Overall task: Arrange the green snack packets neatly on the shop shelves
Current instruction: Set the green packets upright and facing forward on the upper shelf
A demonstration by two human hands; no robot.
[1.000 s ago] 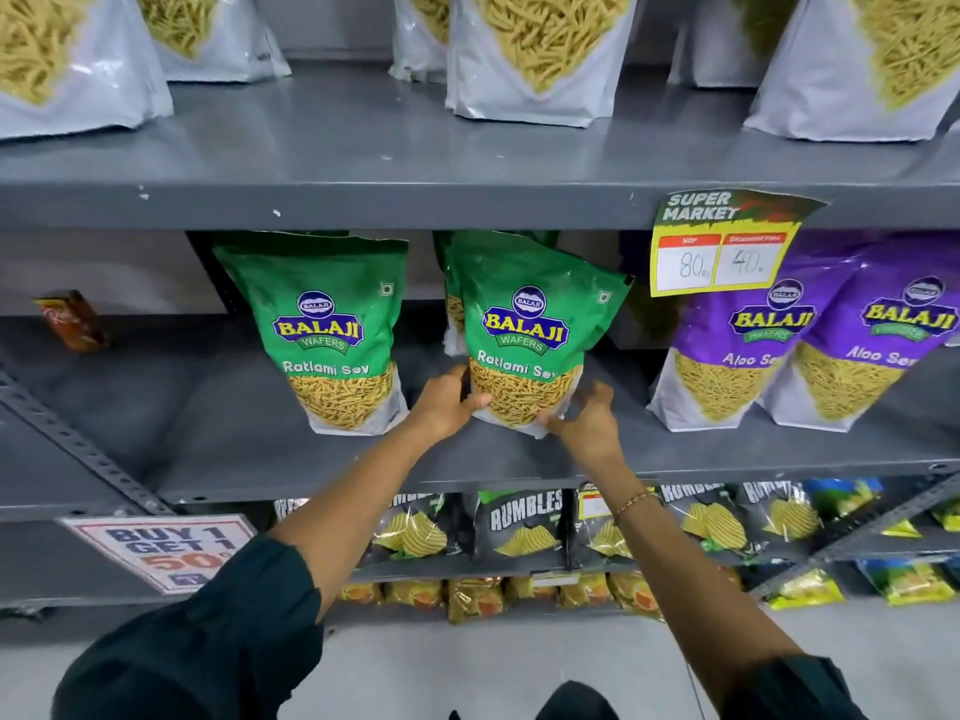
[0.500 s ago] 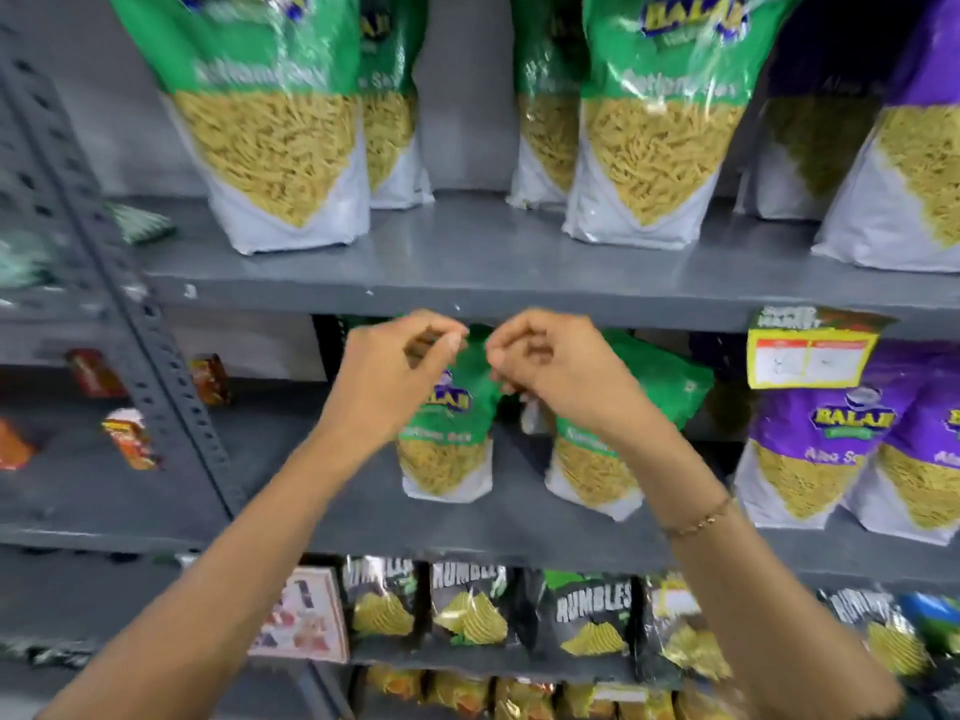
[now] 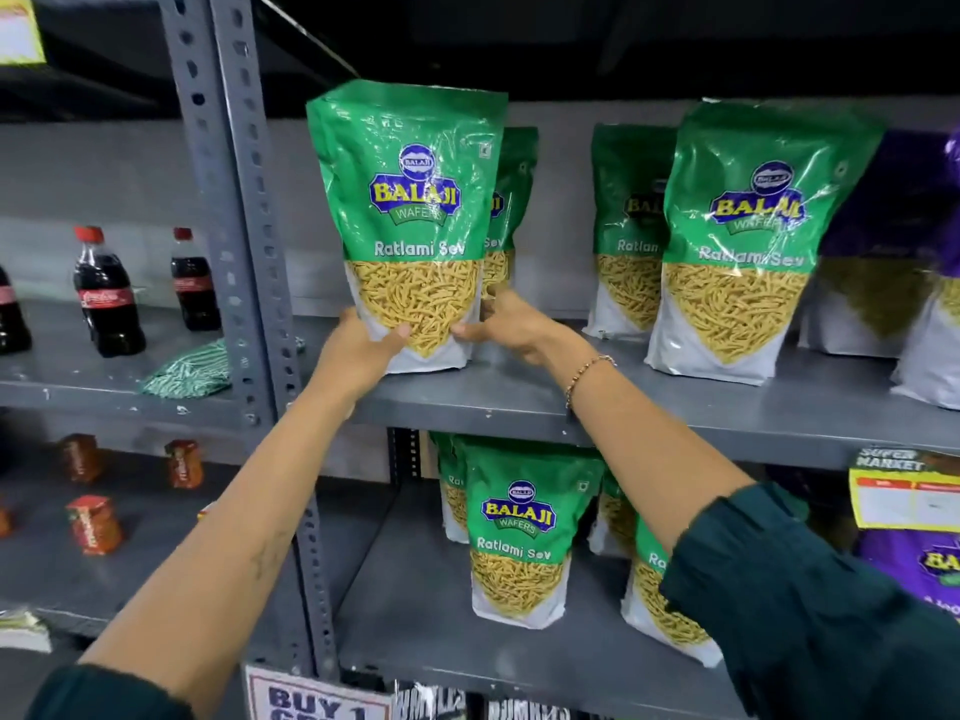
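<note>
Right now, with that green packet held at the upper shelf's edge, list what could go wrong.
1. The green packet stands near the shelf lip, gripped only at its base by the left hand and right hand; it may tip forward.
2. Pushed back, it could topple the packet behind.

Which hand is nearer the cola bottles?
Left. The left hand grips the lower left corner of the green packet, just across the upright from the cola bottles. The right hand holds the packet's far side, further away.
</note>
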